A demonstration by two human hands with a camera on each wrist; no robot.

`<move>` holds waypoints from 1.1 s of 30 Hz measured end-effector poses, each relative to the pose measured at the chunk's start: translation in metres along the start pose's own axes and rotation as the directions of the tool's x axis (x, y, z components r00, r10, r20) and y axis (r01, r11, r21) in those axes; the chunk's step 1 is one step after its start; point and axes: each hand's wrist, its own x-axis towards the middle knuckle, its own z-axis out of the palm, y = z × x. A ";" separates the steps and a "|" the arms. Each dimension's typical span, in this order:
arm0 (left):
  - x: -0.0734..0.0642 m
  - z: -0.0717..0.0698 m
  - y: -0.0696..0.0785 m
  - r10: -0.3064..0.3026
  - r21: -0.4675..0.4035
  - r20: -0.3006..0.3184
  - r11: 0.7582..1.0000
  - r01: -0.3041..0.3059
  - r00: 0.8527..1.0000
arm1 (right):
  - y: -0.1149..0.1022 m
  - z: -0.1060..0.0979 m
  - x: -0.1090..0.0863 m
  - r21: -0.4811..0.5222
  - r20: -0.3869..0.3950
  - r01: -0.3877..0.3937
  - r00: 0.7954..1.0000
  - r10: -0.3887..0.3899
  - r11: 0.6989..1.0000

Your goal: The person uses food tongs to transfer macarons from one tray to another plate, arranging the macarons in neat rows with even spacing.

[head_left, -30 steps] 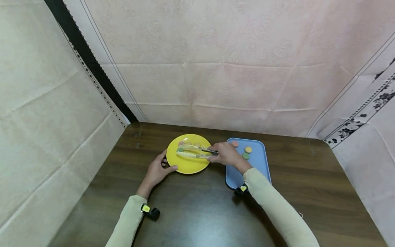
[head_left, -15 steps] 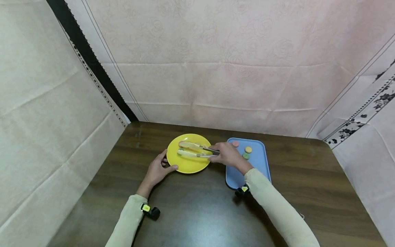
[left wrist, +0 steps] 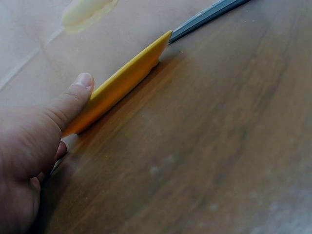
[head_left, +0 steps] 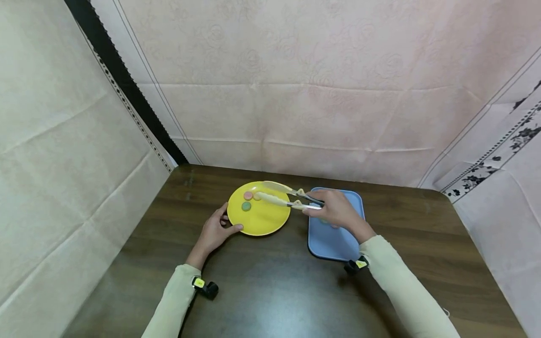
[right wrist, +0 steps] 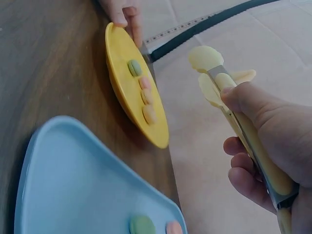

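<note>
My left hand [head_left: 214, 234] holds the left rim of a yellow plate [head_left: 262, 220], thumb over the edge, as the left wrist view also shows. Several macarons sit on the plate, among them a green macaron [head_left: 246, 206] and a pink macaron [head_left: 248, 195]. My right hand [head_left: 336, 210] grips a pair of tongs [right wrist: 265, 161] with pale yellow tips and a metal body. The tips stand apart with nothing between them, raised over the plate's right side in the head view.
Right of the plate lies a light blue tray [head_left: 334, 244], partly covered by the right hand. In the right wrist view it bears a green macaron [right wrist: 142, 225] and a pink macaron [right wrist: 174, 227]. A patterned cloth [head_left: 296, 117] hangs behind the wooden table [head_left: 270, 291].
The tongs and right hand have lifted off the plate's macarons and moved right, over the tray. The green and pink macarons on the plate now show uncovered. My left hand stays at the rim.
</note>
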 end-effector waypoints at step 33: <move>0.000 0.002 -0.001 0.006 -0.005 0.004 1.000 -0.006 1.000 | 0.076 -0.053 -0.146 -0.150 -0.153 -0.182 0.975 0.159 0.972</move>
